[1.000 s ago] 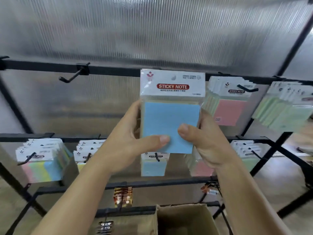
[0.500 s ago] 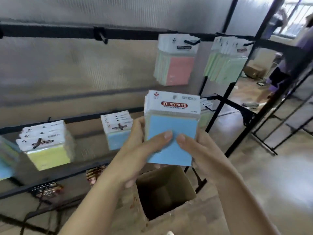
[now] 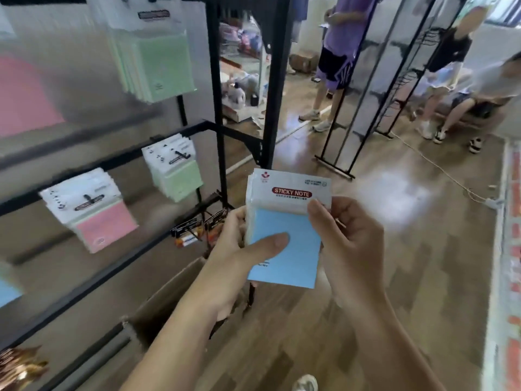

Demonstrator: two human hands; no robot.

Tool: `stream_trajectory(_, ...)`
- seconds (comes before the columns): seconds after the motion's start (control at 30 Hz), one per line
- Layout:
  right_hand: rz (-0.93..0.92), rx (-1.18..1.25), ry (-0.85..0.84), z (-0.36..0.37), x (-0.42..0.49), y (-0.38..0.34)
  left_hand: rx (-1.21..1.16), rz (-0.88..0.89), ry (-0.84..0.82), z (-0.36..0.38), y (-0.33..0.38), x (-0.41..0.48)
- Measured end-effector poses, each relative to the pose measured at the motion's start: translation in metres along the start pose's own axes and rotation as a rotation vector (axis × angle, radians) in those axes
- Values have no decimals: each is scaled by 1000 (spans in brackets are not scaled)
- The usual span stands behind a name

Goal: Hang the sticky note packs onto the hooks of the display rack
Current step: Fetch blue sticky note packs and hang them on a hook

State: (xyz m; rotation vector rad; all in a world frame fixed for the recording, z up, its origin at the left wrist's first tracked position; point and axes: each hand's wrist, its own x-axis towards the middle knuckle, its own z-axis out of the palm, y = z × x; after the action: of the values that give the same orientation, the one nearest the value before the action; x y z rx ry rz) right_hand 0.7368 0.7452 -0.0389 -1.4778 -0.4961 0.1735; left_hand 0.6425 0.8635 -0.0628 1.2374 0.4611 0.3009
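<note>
Gripped by the left hand (image 3: 239,249), thumb across the front, and pinched at the header by the right hand (image 3: 349,244), blue sticky note packs (image 3: 293,258) with white, red-labelled STICKY NOTE headers are held at centre frame, right of the display rack (image 3: 218,108).

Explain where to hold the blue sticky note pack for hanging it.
Pinch the blue sticky note pack probably by its lower half, from the left and right edges. Its white header must stay free: on the hung pink pack the hook passes through the header.
</note>
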Motion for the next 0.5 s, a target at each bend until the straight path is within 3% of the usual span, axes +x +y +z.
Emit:
stream_trajectory(0.17,-11,-30,157,-75,68,16,24,-10,-85,85,-12,79)
stream_trajectory(0.5,-37,-95,309,-183,202,51,127,-89,-135,215,-30,214)
